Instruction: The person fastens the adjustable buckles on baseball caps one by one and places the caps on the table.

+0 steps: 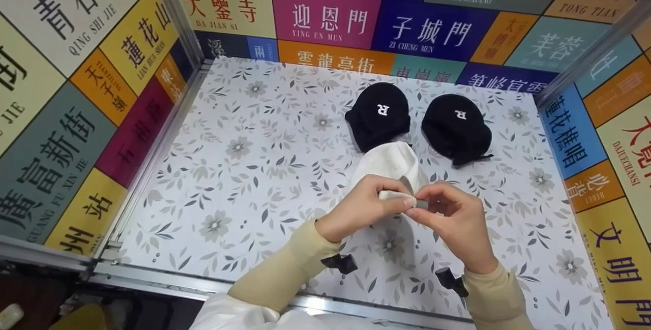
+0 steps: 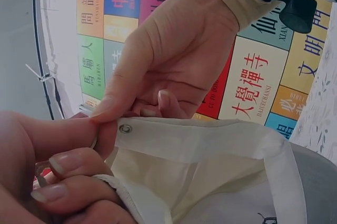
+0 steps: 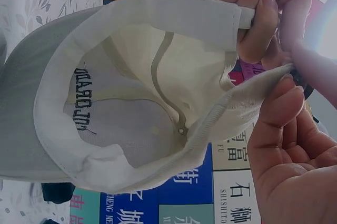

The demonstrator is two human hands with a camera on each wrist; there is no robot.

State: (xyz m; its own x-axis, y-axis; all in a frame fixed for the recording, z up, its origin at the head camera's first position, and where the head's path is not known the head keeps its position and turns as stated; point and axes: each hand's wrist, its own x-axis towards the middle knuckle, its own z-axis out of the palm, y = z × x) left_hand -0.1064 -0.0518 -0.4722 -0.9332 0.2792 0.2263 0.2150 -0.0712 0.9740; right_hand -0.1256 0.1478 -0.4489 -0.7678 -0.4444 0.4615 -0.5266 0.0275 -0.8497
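Note:
A white baseball cap (image 1: 389, 162) is held between both hands in front of the person. The left hand (image 1: 368, 200) grips the band at the cap's rear opening, its fingers curled. Close beside it, the right hand (image 1: 457, 215) pinches the strap end by thumb and fingertips. In the left wrist view, a small metal eyelet (image 2: 125, 128) shows on the strap near the meeting fingertips. The right wrist view looks into the cap, where dark stitched lettering (image 3: 83, 99) marks the inside of the front. Overlapping fingers hide how the strap ends meet.
Two black caps with a white letter R lie beyond the hands, one behind the white cap (image 1: 379, 114) and one farther right (image 1: 456, 126). The table (image 1: 213, 177) has a leaf-patterned cover. Sign-printed panels (image 1: 325, 20) wall its back and sides; a metal rail (image 1: 163, 276) edges the front.

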